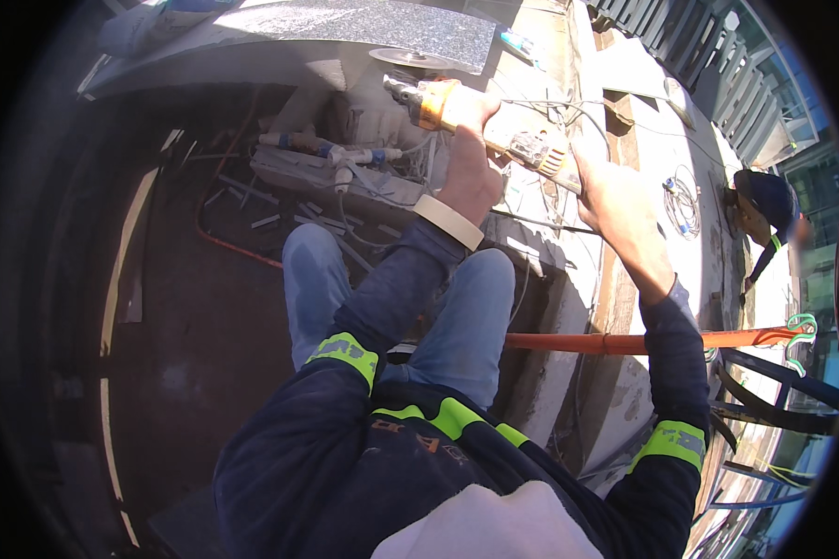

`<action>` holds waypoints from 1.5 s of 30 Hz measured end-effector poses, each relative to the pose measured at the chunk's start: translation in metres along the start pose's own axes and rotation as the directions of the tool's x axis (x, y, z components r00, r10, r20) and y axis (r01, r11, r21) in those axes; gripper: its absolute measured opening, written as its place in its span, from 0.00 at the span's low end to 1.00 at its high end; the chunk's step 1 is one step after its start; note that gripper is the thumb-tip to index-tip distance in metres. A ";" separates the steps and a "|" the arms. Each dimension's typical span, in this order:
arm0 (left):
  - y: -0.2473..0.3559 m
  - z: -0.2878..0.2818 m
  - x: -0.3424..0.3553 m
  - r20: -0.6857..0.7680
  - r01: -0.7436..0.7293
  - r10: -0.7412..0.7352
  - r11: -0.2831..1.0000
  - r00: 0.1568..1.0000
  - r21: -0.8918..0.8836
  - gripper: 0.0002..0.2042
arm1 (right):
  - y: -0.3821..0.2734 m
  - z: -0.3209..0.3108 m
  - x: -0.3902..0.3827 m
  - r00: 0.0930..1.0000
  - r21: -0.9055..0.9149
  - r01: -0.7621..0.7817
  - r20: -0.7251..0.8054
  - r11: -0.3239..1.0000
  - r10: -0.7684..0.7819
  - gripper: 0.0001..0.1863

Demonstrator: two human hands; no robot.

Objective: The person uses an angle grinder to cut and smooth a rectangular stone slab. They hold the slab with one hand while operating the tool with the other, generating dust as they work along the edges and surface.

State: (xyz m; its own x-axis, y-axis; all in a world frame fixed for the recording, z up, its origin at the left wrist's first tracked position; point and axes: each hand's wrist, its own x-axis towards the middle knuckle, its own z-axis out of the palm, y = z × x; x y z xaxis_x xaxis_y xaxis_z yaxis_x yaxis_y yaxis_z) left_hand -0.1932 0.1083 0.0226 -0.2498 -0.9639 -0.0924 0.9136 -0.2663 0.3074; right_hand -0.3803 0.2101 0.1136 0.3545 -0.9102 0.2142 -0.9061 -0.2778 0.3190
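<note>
Gripping an orange-and-grey angle grinder (529, 147), left hand (475, 163) clasped behind its head, right hand (613, 194) wrapped round its rear end, disc (405, 57) at the edge of a speckled grey slab (391, 23)

Grinder (529, 149) nr slab (391, 26), cable coil (686, 207) to R.

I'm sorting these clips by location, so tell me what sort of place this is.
Probably an outdoor construction site: an angle grinder is held near the edge of a speckled grey slab, blue-and-white plug connectors join cables nearby, and a co-worker stoops at the right.
</note>
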 end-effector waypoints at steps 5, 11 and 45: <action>-0.006 -0.003 0.004 -0.019 -0.010 0.010 1.000 1.000 0.018 0.13 | 0.003 0.001 -0.001 1.000 0.009 0.006 -0.024 1.000 -0.006 0.33; -0.004 -0.006 0.007 -0.002 -0.045 0.045 0.999 0.999 0.004 0.15 | 0.003 0.012 0.005 1.000 -0.004 -0.002 -0.030 1.000 0.002 0.37; 0.007 -0.007 0.013 -0.041 0.027 -0.025 0.999 0.999 0.041 0.13 | 0.006 0.020 0.005 0.984 0.099 0.095 -0.162 0.991 -0.078 0.27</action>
State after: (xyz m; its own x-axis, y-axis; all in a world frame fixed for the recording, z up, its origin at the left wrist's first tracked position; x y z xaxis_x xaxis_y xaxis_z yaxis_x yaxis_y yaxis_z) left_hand -0.1877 0.0945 0.0164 -0.2594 -0.9557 -0.1392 0.8925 -0.2923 0.3434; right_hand -0.3883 0.1976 0.0982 0.4570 -0.8238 0.3353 -0.8866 -0.3920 0.2454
